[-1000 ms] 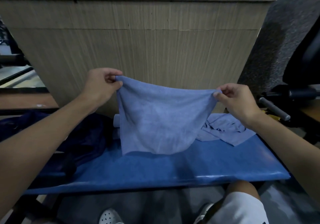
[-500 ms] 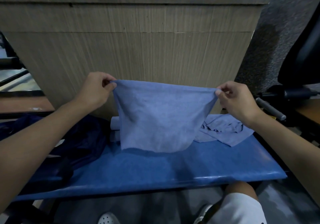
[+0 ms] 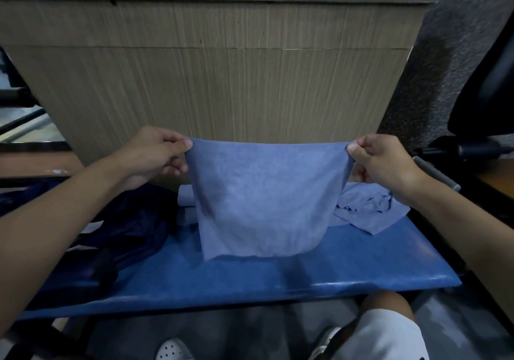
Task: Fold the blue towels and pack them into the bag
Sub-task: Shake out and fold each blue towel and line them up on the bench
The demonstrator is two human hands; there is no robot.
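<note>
We hold one blue towel (image 3: pixel 264 201) spread at twelve o'clock, above the bench (image 3: pixel 278 276).
Our left hand (image 3: pixel 155 154) and right hand (image 3: pixel 381 162) each pinch a top corner; we should keep that edge level, then match corners. The bag (image 3: pixel 130 226) lies at nine o'clock.

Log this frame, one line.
towel: held spread over bench | left hand: pinches top corner | right hand: pinches other corner | bag: on bench | second towel: crumpled
</note>
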